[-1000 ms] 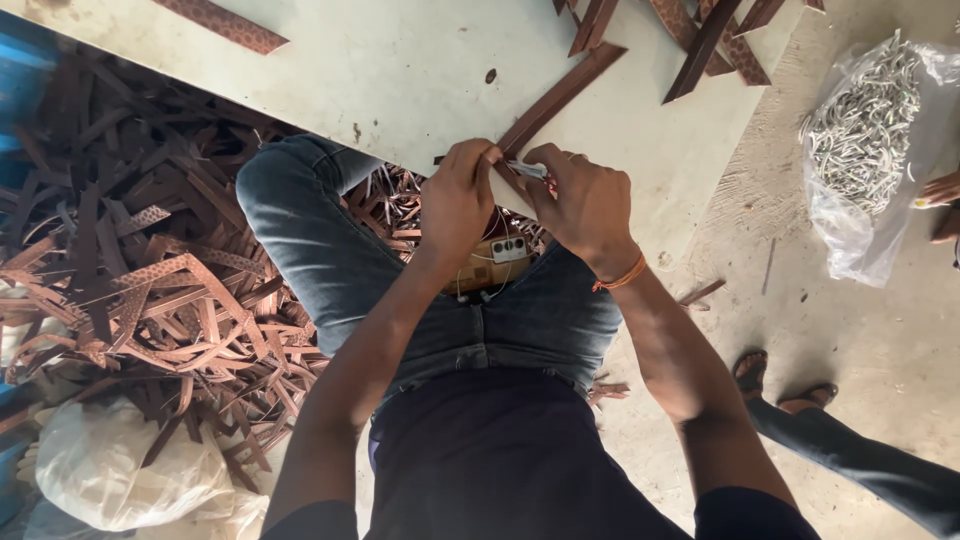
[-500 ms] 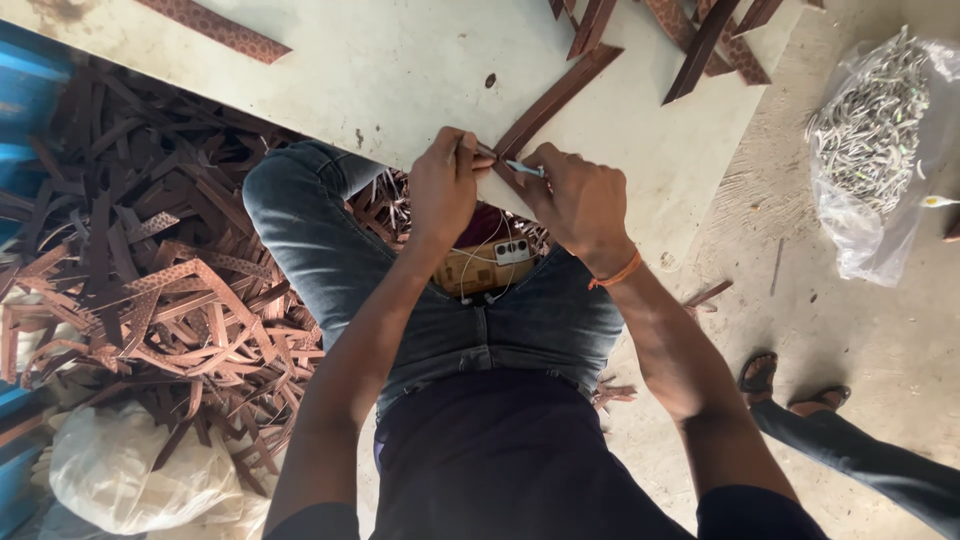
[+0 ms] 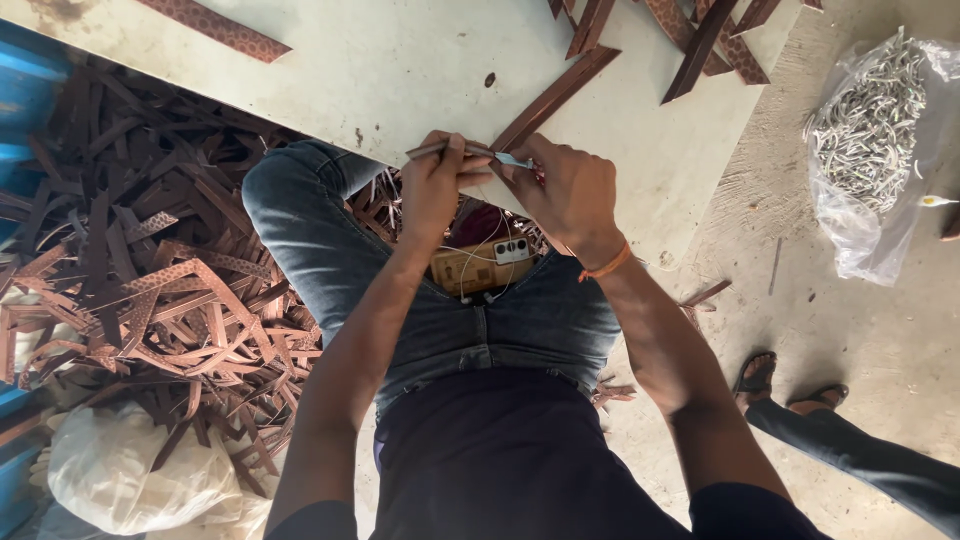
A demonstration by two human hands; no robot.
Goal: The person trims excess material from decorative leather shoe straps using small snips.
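Observation:
My left hand (image 3: 437,183) and my right hand (image 3: 566,187) meet over my lap at the edge of a pale board (image 3: 400,70). Together they pinch a thin brown strip with a small silver metal clip (image 3: 478,153) on it; the left holds the strip's end, the right fingers press on the clip. A long brown patterned strip (image 3: 556,95) runs diagonally up the board from just behind my hands. A phone (image 3: 510,250) rests on a tan case in my lap below the hands.
A big heap of brown patterned strips (image 3: 150,270) lies on the floor at left, with a white sack (image 3: 120,475) below it. More strips (image 3: 700,35) lie on the board's far end. A clear bag of silver metal clips (image 3: 870,130) sits right. Another person's sandalled feet (image 3: 775,385) stand at lower right.
My hands have shifted slightly left and the left one now grips the strip's end more tightly; the view has drifted a little, showing more of the strip heap.

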